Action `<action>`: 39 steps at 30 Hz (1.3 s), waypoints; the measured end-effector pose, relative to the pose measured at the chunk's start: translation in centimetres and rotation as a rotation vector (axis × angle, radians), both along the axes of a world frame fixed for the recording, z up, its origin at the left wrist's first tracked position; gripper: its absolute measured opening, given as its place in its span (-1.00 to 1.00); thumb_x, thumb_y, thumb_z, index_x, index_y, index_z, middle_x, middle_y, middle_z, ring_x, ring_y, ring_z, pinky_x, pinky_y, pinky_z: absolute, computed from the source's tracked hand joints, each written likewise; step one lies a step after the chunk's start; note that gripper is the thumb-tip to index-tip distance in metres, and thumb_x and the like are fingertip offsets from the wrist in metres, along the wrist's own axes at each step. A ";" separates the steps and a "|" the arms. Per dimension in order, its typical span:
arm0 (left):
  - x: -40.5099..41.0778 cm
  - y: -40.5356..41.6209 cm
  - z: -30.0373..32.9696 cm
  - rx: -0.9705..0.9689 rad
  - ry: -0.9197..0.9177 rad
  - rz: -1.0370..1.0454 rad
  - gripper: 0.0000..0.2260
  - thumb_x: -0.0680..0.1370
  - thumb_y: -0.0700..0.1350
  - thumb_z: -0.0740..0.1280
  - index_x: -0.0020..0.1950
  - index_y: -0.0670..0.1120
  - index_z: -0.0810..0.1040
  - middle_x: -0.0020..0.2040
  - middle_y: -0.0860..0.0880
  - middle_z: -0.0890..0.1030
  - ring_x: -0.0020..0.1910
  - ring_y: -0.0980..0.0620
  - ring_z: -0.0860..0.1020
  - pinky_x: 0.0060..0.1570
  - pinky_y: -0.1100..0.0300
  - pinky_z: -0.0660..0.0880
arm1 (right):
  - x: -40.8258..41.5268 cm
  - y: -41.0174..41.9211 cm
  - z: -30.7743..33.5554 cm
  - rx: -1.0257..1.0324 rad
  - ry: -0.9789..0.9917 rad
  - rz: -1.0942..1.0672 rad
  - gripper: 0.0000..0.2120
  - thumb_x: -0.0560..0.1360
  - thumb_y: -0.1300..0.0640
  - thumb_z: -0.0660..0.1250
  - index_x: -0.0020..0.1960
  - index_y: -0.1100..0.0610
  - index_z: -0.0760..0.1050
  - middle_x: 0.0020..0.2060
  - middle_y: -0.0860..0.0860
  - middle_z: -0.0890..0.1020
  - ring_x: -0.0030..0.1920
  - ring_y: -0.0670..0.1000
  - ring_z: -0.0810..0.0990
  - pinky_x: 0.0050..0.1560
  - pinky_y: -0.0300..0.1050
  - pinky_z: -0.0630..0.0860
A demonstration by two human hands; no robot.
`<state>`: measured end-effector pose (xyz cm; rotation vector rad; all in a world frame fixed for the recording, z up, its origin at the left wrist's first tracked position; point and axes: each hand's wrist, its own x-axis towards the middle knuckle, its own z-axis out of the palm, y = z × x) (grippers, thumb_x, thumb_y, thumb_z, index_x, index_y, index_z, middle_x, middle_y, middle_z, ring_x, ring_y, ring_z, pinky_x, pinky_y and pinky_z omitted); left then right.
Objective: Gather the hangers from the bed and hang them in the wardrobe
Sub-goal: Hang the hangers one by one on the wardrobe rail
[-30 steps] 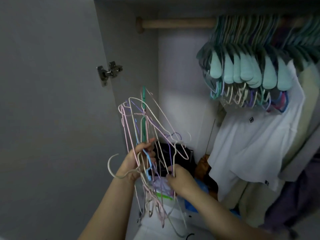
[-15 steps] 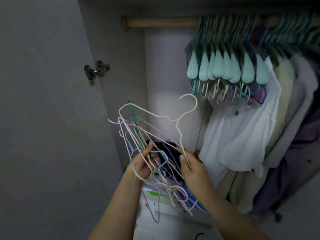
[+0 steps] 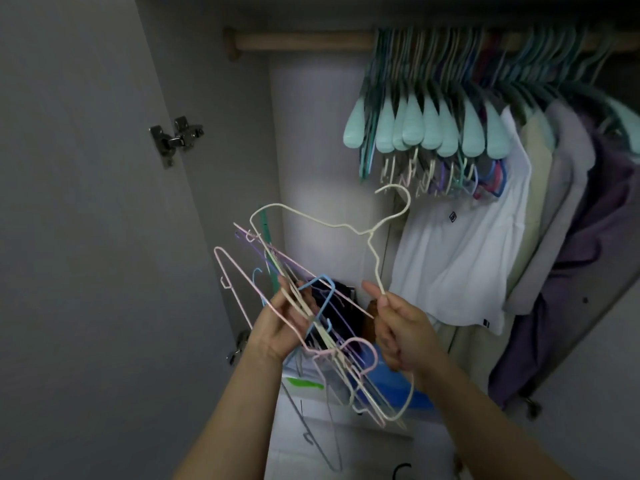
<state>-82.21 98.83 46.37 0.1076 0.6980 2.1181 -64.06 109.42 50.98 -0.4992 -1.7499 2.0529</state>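
Observation:
My left hand (image 3: 282,325) grips a tangled bundle of thin wire hangers (image 3: 311,320) in pink, blue, purple, green and cream, low in front of the open wardrobe. My right hand (image 3: 398,327) holds a single cream wire hanger (image 3: 372,233), partly lifted out of the bundle, its hook pointing up and right toward the hung clothes. The wooden wardrobe rail (image 3: 301,41) runs across the top, bare on its left part. Many teal hangers (image 3: 429,129) crowd the rail further right.
A white t-shirt (image 3: 460,247) and beige and purple garments (image 3: 581,220) hang on the right. The open wardrobe door (image 3: 76,237) with its metal hinge (image 3: 175,138) stands at the left. Blue and white items (image 3: 391,386) lie on the wardrobe floor below my hands.
My right hand has drawn the cream hanger up and to the right, away from the bundle. The bundle in my left hand has tilted lower.

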 end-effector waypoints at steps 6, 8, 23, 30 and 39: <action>-0.2 1.1 0.1 -0.249 -0.018 -0.089 -0.84 0.63 -0.16 0.08 0.03 -0.16 0.43 -0.24 -0.12 0.43 -0.26 -0.06 0.41 0.04 0.03 0.41 | 1.7 -0.2 2.2 0.068 0.030 0.163 -0.66 0.63 0.15 0.12 0.20 -0.19 0.54 -0.57 -0.01 0.21 -0.62 -0.12 0.13 -0.58 -0.34 0.14; -0.2 1.5 0.4 -0.313 0.003 -0.119 -0.83 0.62 -0.22 0.07 0.17 -0.13 0.36 -0.17 -0.16 0.40 -0.20 -0.07 0.39 0.13 0.02 0.41 | 2.2 -0.3 3.1 0.170 0.032 0.211 -0.64 0.63 0.18 0.11 0.22 -0.19 0.53 -0.57 -0.01 0.20 -0.60 -0.11 0.13 -0.57 -0.31 0.14; -0.8 2.3 -0.1 -0.421 -0.088 -0.096 -0.69 0.65 -0.17 0.07 -0.27 -0.17 0.41 -0.51 -0.12 0.51 -0.44 -0.07 0.54 -0.46 0.01 0.59 | 1.9 2.6 6.4 0.247 0.178 0.125 -0.69 0.50 -0.09 0.22 0.18 -0.08 0.59 -0.61 -0.07 0.28 -0.62 -0.13 0.15 -0.59 -0.33 0.18; -1.5 2.6 0.2 -0.216 -0.165 0.000 -0.67 0.67 -0.16 0.03 -0.25 -0.18 0.40 -0.47 -0.14 0.59 -0.48 -0.06 0.62 -0.45 -0.08 0.59 | 1.3 3.2 6.6 0.141 0.312 -0.064 -0.66 0.53 -0.07 0.15 0.13 0.03 0.59 -0.64 -0.08 0.28 -0.67 -0.14 0.14 -0.59 -0.39 0.18; -0.8 3.8 2.4 -0.243 -0.191 -0.015 -0.65 0.63 -0.32 0.03 -0.32 -0.28 0.41 -0.52 -0.27 0.59 -0.45 -0.22 0.62 -0.62 -0.09 0.53 | -2.3 1.4 5.6 0.042 0.330 -0.090 -0.65 0.63 0.03 0.07 -0.09 0.09 0.59 -0.65 -0.08 0.27 -0.68 -0.14 0.14 -0.60 -0.41 0.17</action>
